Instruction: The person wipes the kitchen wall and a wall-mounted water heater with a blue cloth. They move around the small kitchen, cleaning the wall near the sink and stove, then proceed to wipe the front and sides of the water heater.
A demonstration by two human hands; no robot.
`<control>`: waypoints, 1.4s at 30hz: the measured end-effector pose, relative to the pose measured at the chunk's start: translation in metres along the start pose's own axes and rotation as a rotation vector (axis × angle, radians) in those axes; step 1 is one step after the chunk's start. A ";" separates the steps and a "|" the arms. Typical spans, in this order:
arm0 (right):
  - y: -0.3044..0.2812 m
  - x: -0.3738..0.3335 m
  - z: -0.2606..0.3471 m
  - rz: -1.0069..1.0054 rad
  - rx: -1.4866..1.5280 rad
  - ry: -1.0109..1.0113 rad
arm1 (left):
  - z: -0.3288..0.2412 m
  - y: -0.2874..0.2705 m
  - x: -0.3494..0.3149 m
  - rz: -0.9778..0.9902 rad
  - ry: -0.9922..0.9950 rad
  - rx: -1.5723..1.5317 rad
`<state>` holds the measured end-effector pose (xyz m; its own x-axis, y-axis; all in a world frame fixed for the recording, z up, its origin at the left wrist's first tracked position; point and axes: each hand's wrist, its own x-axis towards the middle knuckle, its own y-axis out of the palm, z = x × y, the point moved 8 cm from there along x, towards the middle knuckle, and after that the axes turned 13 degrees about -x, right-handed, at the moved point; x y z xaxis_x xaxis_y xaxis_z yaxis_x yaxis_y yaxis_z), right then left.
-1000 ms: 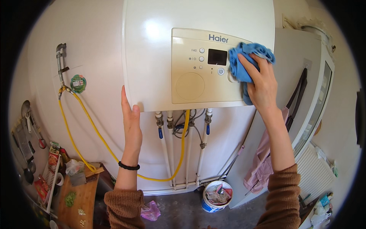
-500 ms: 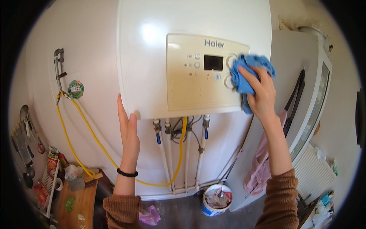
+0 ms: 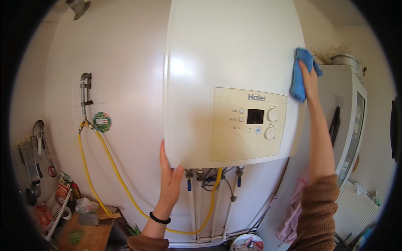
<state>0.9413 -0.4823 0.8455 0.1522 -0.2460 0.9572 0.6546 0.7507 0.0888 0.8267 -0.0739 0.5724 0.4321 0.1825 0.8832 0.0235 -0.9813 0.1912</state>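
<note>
A white wall-hung boiler [image 3: 234, 50] fills the middle of the view. Its cream control panel [image 3: 228, 134] carries a dark screen, small buttons and two round knobs. At the boiler's right edge, higher than the panel, my right hand [image 3: 309, 81] presses a bunched blue cloth [image 3: 300, 75]; the fingers are partly hidden by it. My left hand [image 3: 169, 186], with a black band on the wrist, rests against the lower left corner of the boiler. Its thumb and fingers are stretched apart and hold nothing.
Valves and pipes [image 3: 192, 209] run down below the boiler, beside a yellow hose [image 3: 121, 180]. A tall cabinet [image 3: 335, 90] stands at the right, with a pink apron [image 3: 293, 213] hanging on it. Low down are a bucket [image 3: 234, 247] and a wooden board [image 3: 94, 236] with chopped greens.
My right hand has carried the blue cloth from the panel's knobs up to the boiler's right edge. My view has tilted upward and turned left; my left hand stays at the lower corner.
</note>
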 end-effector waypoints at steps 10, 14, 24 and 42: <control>0.116 0.006 0.237 -0.264 -0.253 -0.501 | -0.004 -0.002 -0.004 -0.015 -0.051 -0.015; 0.160 -0.030 0.295 0.186 -0.275 -0.778 | 0.001 -0.007 -0.005 -0.058 -0.017 0.053; 0.033 0.112 0.080 0.173 -0.031 -0.183 | 0.000 -0.002 -0.003 -0.074 0.001 0.003; -0.019 -0.025 0.029 0.054 -0.249 -0.283 | 0.014 -0.004 -0.004 -0.257 0.040 -0.107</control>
<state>0.9039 -0.4724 0.8280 0.0038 -0.0047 1.0000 0.8162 0.5778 -0.0004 0.8371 -0.0719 0.5622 0.3878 0.4292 0.8157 0.0319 -0.8907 0.4535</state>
